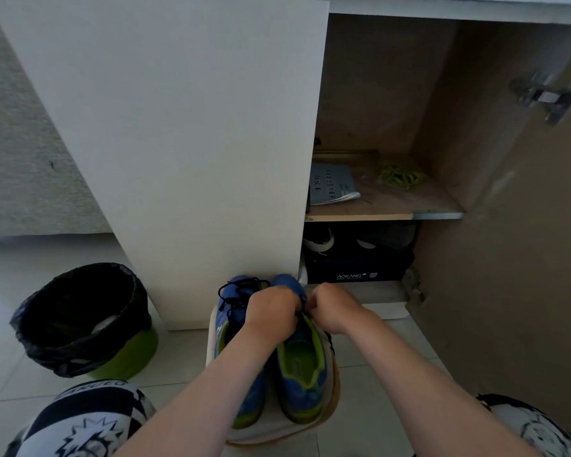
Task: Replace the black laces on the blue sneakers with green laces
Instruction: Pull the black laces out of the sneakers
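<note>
Blue sneakers (pixel 299 395): pair, lower centre of frame, on a pale stool (pixel 277 430). We are unlacing the right-side shoe, left hand (pixel 272 311) and right hand (pixel 332 308) both pinching its black laces (pixel 236 293). Next, we judge: pulling them free, then fetching the green laces (pixel 401 176) from the shelf (pixel 393 211), centre right.

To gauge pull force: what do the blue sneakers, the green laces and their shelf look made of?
Blue sneakers: likely synthetic textile, slight sheen, mottled weave-like surface. Green laces: probably woven fabric, matte, lying in limp loops; too blurred for certainty. Shelf: laminated board, matte wood-grain top, pale edge strip.
</note>
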The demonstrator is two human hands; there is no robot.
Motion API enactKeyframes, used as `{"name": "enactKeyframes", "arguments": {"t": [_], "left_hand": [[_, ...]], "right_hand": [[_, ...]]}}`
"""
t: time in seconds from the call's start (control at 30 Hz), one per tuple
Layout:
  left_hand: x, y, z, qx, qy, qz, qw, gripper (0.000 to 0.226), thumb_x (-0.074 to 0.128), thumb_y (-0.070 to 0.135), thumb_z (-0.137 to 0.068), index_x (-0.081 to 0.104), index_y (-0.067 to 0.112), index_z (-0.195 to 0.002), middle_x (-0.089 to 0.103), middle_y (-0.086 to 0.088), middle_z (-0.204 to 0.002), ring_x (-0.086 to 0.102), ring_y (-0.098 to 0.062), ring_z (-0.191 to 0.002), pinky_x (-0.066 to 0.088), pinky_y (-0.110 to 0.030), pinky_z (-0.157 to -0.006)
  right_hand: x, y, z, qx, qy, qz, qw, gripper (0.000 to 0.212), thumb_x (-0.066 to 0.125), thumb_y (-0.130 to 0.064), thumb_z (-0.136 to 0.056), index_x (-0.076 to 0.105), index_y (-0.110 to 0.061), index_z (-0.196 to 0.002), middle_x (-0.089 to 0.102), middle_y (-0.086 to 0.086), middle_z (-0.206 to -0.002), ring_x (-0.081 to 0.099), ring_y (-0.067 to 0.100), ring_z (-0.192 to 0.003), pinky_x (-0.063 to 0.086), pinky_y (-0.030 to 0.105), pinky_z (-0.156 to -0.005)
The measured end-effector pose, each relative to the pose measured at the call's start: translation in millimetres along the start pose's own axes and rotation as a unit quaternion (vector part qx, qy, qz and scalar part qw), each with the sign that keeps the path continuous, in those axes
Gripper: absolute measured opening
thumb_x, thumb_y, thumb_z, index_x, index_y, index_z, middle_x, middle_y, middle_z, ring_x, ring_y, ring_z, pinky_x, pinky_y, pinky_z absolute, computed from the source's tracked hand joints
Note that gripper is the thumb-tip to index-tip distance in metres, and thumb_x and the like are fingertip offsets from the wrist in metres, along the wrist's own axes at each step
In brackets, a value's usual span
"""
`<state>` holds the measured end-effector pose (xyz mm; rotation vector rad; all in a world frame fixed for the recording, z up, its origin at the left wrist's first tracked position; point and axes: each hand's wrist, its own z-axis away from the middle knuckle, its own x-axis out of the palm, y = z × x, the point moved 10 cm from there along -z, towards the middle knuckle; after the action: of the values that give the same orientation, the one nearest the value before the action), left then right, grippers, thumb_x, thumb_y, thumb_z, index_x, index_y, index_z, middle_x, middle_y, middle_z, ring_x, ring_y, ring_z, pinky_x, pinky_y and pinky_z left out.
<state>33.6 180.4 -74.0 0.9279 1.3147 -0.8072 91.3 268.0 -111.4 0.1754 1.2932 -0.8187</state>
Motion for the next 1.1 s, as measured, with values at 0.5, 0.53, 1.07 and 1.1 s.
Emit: {"name": "enactKeyframes", "arguments": {"t": [0.5, 0.53, 1.07, 1.1], "left_hand": [[8, 3, -4, -0.039, 0.003, -0.058, 0.998, 0.022, 0.049, 0.006, -0.092, 0.069, 0.015, -0.094, 0.066, -0.004, -0.099, 0.065, -0.021, -0.089, 0.043, -0.029, -0.061], [9, 5, -4, -0.032, 0.000, -0.070, 0.997, 0.023, 0.048, 0.005, -0.092, 0.069, 0.015, -0.094, 0.066, -0.005, -0.099, 0.065, -0.022, -0.090, 0.043, -0.029, -0.061], [6, -20, -2, -0.052, 0.038, 0.128, 0.990, 0.016, 0.049, 0.016, -0.091, 0.058, 0.012, -0.103, 0.058, -0.007, -0.105, 0.058, -0.025, -0.088, 0.038, -0.030, -0.062], [5, -20, -2, -0.049, 0.033, 0.123, 0.991, 0.019, 0.048, 0.020, -0.092, 0.064, 0.015, -0.103, 0.057, -0.005, -0.105, 0.059, -0.024, -0.090, 0.039, -0.030, -0.062]], "right_hand": [[-7, -11, 23, 0.028, -0.027, -0.158, 0.987, 0.031, 0.059, -0.033, -0.073, 0.038, -0.023, -0.052, 0.040, -0.004, -0.051, 0.041, 0.016, -0.053, 0.026, 0.031, -0.056], [-7, -12, 23, 0.026, -0.035, -0.154, 0.987, 0.030, 0.060, -0.033, -0.069, 0.038, -0.023, -0.051, 0.040, -0.003, -0.052, 0.042, 0.017, -0.054, 0.027, 0.032, -0.058], [2, -19, 30, 0.009, -0.050, -0.076, 0.996, 0.049, 0.058, -0.025, -0.081, 0.050, -0.032, -0.128, 0.058, 0.000, -0.129, 0.057, 0.025, -0.112, 0.049, 0.038, -0.092], [2, -20, 30, 0.006, -0.048, -0.077, 0.996, 0.048, 0.057, -0.024, -0.080, 0.050, -0.033, -0.127, 0.059, 0.000, -0.130, 0.057, 0.024, -0.113, 0.049, 0.038, -0.094]]}}
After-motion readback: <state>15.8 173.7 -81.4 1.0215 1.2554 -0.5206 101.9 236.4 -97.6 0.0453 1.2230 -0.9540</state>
